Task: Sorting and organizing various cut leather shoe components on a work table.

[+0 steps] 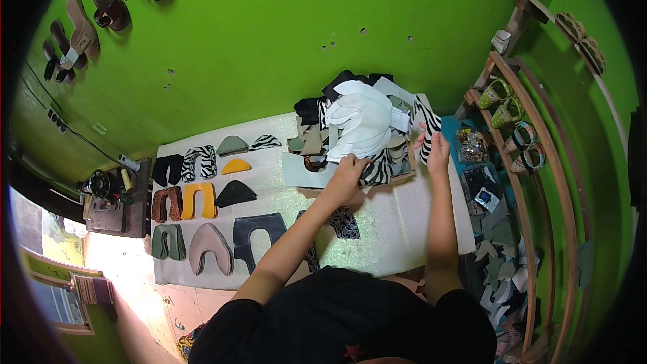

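My right hand (437, 146) holds a zebra-striped material piece (427, 118) upright beside a heaped cardboard box (397, 180). My left hand (348, 174) reaches to the near edge of that box, fingers curled at the stack of white cut pieces (360, 121). What its fingertips grip, if anything, is hidden. Right beside them lie more zebra-striped pieces (379, 170) in the box. A pale U-shaped piece (306, 174) sticks out at the box's left. Black pieces (311, 109) lie at the back of the heap.
Sorted U-shaped stacks, such as yellow (199, 200) and pink (210, 248), stand on the white table (269, 141)'s left. A sewing machine (101, 185) is at far left. At right are a wooden rack (539, 195) with sandals (499, 102) and fabric scraps (495, 269).
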Tool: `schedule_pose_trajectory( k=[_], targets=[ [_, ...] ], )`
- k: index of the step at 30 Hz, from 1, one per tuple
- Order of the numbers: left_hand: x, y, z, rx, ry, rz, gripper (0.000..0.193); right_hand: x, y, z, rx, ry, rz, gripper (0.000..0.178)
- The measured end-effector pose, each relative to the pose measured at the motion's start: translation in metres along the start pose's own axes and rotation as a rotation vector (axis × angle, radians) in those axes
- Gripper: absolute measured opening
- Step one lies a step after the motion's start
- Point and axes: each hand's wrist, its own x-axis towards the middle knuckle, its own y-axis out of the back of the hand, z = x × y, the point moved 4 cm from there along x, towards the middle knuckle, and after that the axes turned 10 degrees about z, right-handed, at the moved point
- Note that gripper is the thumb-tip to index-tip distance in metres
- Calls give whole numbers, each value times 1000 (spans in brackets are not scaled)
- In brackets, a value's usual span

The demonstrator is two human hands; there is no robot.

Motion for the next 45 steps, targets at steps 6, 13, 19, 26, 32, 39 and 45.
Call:
schedule_pose_trajectory(
  k=[6,13,19,26,32,39,45],
  targets=[
    [2,34,-3,-206,64,228,39,-25,-14,-14,181,-27,47,34],
    [1,73,3,-206,125,348,24,-51,-35,0,116,-94,17,23],
    [-7,99,17,-378,191,477,19,-65,-48,-3,64,-95,-42,23],
    [-18,131,16,-515,240,517,22,-78,-68,-42,6,27,-102,30],
    [-36,142,17,-967,359,419,31,-110,-100,-64,-23,2,-370,52],
    [-72,157,-9,-1102,497,314,43,-144,-135,-62,-26,-135,-474,32],
    [-115,158,-14,-1491,526,164,49,-172,-158,-65,-142,-206,-343,29]
  ],
)
